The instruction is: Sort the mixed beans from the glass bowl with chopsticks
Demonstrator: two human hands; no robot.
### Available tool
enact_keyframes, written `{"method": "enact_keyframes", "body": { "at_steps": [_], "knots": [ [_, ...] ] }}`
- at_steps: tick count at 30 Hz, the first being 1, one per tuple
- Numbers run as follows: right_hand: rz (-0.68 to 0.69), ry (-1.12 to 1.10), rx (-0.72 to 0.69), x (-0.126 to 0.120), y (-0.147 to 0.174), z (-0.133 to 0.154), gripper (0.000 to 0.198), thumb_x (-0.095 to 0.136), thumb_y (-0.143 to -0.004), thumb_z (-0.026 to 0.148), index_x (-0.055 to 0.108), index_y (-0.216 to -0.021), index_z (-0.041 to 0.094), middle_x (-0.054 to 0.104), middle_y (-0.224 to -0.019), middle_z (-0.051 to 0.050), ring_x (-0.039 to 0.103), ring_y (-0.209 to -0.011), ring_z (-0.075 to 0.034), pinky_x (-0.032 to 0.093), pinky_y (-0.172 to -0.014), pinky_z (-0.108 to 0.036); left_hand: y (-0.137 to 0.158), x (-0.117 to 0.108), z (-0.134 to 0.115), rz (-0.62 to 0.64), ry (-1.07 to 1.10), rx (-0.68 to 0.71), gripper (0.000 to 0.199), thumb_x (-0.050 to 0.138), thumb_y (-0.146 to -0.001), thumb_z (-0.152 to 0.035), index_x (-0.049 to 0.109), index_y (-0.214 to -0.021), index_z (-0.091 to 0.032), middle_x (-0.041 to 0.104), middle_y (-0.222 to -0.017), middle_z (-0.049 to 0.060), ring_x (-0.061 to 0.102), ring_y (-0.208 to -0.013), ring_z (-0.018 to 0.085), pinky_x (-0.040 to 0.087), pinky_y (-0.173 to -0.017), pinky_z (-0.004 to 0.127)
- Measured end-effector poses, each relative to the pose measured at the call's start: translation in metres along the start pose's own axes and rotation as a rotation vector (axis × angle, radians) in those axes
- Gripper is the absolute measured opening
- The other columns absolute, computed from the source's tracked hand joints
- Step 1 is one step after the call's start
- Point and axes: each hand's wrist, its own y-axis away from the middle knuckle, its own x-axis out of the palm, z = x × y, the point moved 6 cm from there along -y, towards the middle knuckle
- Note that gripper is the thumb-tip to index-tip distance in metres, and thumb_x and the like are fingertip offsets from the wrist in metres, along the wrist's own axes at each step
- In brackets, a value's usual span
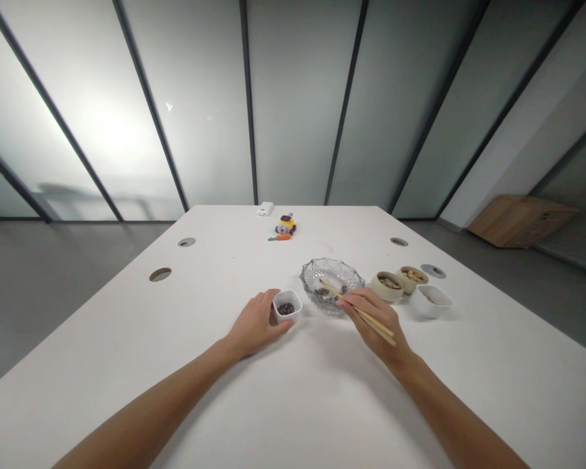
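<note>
My pair of pale wooden chopsticks (366, 315) sits pinched in my right hand (374, 319), tips down among dark bits in the clear cut-glass bowl (332, 277) just ahead of it. My left hand (256, 322) cups the small white square cup of dark pieces (287, 305). Right of my right hand stand two beige round bowls (389, 285) and a white dish (432, 301).

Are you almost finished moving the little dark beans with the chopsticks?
Some dark beans already lie in the small white cup, held by the left hand. The right hand holds chopsticks with their tips in the glass bowl, where a few dark pieces remain. So it looks partway done.
</note>
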Motion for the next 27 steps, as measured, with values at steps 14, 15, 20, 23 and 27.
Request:
{"method": "enact_keyframes", "body": {
  "at_steps": [14,15,20,23,27],
  "knots": [
    [-0.117,-0.024,0.078,-0.022,-0.012,0.018,0.024,0.060,-0.101,0.038,0.072,-0.085,0.026,0.075,-0.082,-0.004,0.070,-0.077,-0.020,0.057,-0.070,-0.034,0.001,0.001,0.001,0.004,0.016,-0.004,0.046,0.072,-0.085,-0.044,0.058,-0.125,-0.024,0.070,-0.116,0.008,0.066,-0.100,0.028,0.051,-0.085,0.040],
    [-0.126,0.003,0.062,-0.025,-0.012,0.015,0.024,0.060,-0.101,0.039,0.072,-0.084,0.026,0.075,-0.082,-0.004,0.070,-0.077,-0.020,0.057,-0.070,-0.034,0.000,0.002,0.001,0.010,0.018,-0.010,0.047,0.072,-0.085,-0.044,0.058,-0.125,-0.023,0.070,-0.116,0.008,0.066,-0.099,0.028,0.051,-0.084,0.040],
    [-0.025,0.007,0.059,-0.020,-0.008,-0.007,0.025,0.060,-0.101,0.039,0.070,-0.083,0.025,0.072,-0.081,-0.003,0.067,-0.075,-0.019,0.056,-0.069,-0.033,0.000,0.002,0.001,0.021,0.014,-0.028,0.046,0.072,-0.084,-0.042,0.058,-0.124,-0.023,0.070,-0.114,0.008,0.066,-0.098,0.028,0.051,-0.084,0.040],
    [0.045,-0.028,0.099,-0.012,-0.004,-0.017,0.023,0.061,-0.101,0.038,0.070,-0.085,0.024,0.070,-0.082,-0.003,0.066,-0.075,-0.019,0.055,-0.069,-0.033,-0.001,0.002,0.001,0.007,0.020,-0.013,0.046,0.072,-0.085,-0.042,0.058,-0.125,-0.024,0.070,-0.116,0.008,0.065,-0.101,0.028,0.051,-0.088,0.041],
    [0.068,-0.078,0.095,-0.008,-0.002,-0.021,0.017,0.063,-0.100,0.034,0.069,-0.088,0.023,0.070,-0.085,-0.003,0.066,-0.077,-0.018,0.056,-0.073,-0.032,-0.001,0.001,0.000,0.001,0.016,-0.008,0.046,0.072,-0.085,-0.042,0.058,-0.125,-0.024,0.070,-0.117,0.008,0.064,-0.104,0.029,0.050,-0.093,0.043]
  ]
}}
